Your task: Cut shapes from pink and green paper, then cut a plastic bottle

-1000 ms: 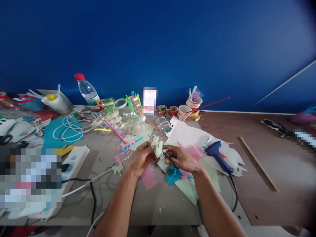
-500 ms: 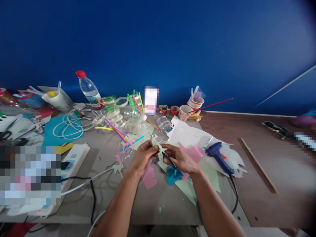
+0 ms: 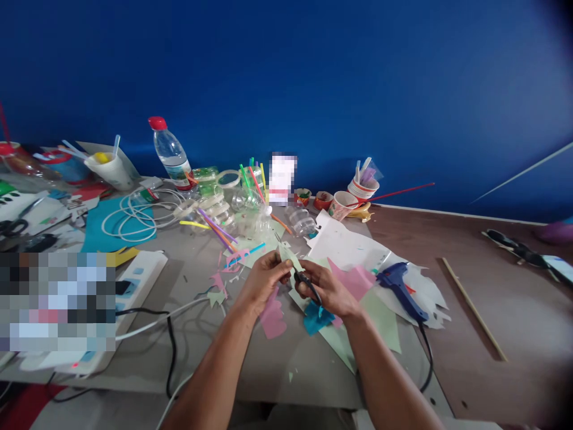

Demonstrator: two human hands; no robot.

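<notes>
My left hand [image 3: 263,280] pinches a small pale green paper piece [image 3: 287,257] above the grey table [image 3: 277,364]. My right hand [image 3: 329,289] is closed around small black-handled scissors [image 3: 307,282], whose blades reach up into the green piece. Under my hands lie a pink paper scrap [image 3: 271,316], a blue paper scrap [image 3: 314,318] and a larger pale green sheet [image 3: 380,322].
A blue glue gun [image 3: 400,289] with a black cord lies on white paper to the right. A white power strip [image 3: 134,280] and cables sit to the left. Behind are a water bottle [image 3: 172,155], cut plastic bottles, coloured straws, paper cups [image 3: 342,204] and a wooden stick [image 3: 474,307].
My hands stay together on the green piece, which now looks turned and narrower. The camera view has shifted slightly, moving everything a little right and up.
</notes>
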